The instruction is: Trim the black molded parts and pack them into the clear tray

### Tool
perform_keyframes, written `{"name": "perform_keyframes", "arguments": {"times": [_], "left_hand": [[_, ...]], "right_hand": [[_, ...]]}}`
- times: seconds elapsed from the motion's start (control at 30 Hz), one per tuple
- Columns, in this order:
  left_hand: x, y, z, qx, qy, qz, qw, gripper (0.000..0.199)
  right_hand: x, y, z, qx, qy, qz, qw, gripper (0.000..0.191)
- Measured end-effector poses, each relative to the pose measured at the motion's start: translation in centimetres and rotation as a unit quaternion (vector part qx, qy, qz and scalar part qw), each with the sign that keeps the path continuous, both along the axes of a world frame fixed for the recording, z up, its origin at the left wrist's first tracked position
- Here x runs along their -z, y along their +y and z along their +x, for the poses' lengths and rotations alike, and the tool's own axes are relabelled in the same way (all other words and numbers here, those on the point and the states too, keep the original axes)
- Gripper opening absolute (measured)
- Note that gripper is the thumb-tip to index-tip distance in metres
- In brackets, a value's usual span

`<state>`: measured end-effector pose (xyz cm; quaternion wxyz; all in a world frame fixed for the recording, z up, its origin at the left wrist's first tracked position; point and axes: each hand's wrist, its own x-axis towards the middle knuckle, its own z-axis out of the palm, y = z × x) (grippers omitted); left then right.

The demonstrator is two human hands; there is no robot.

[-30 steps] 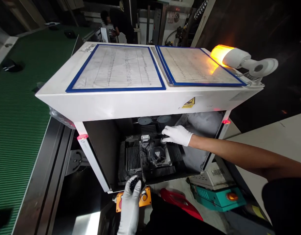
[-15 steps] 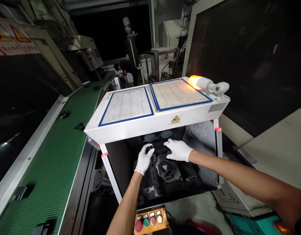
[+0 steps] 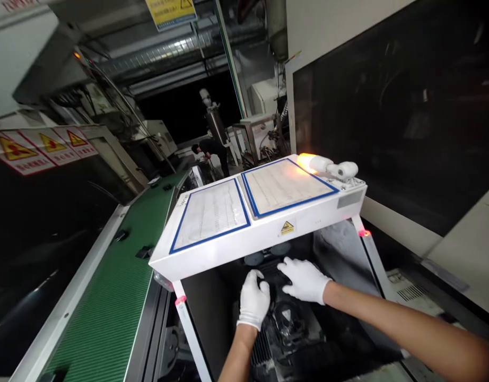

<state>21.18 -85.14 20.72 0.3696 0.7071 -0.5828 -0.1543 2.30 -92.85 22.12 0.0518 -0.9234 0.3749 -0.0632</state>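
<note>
My left hand, in a white glove, is inside the dark bay of the white machine. Its fingers curl at a black part whose shape is hard to make out. To its right, my right hand, also gloved, has its fingers apart over the black fixture area. A dark fixture with a small pale triangle lies below and between the hands. Behind the fingers are round dark discs.
A green conveyor with black parts runs along the left. On the machine top are blue-framed sheets and a lit orange lamp. Slanted white posts flank the bay. A person bends over farther back.
The view has tilted up, so the machine and hands appear lower. The left hand's fingers have turned inward, and the black part held there is now mostly hidden. The control buttons have left view.
</note>
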Motion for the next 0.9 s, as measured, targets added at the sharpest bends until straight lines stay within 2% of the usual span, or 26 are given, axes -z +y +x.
{"name": "perform_keyframes", "arguments": {"times": [0.07, 0.2, 0.33, 0.6, 0.73, 0.9], "left_hand": [[0.3, -0.6, -0.6, -0.044, -0.043, -0.002, 0.998, 0.006], [1.1, -1.8, -0.9, -0.111, -0.103, 0.011, 0.988, 0.031], [1.6, -2.4, -0.9, -0.142, -0.165, 0.018, 0.976, 0.032], [1.8, -2.2, -1.4, -0.119, -0.311, 0.061, 0.941, 0.045], [1.3, -2.1, -1.5, -0.096, -0.345, 0.078, 0.93, 0.047], [0.2, -1.8, -1.7, -0.062, -0.359, 0.114, 0.924, 0.047]], "right_hand": [[0.1, 0.0, 0.2, 0.002, -0.004, 0.001, 1.0, 0.043], [0.4, 0.0, 0.4, 0.008, -0.004, 0.004, 1.0, 0.043], [0.6, -0.1, 0.7, 0.019, -0.004, 0.016, 1.0, 0.043], [1.0, -0.1, 0.7, 0.027, -0.003, -0.009, 1.0, 0.033], [1.1, -0.2, 0.5, 0.031, -0.001, -0.038, 0.999, 0.028], [0.9, -0.2, 0.4, 0.02, 0.018, -0.035, 0.999, 0.027]]}}
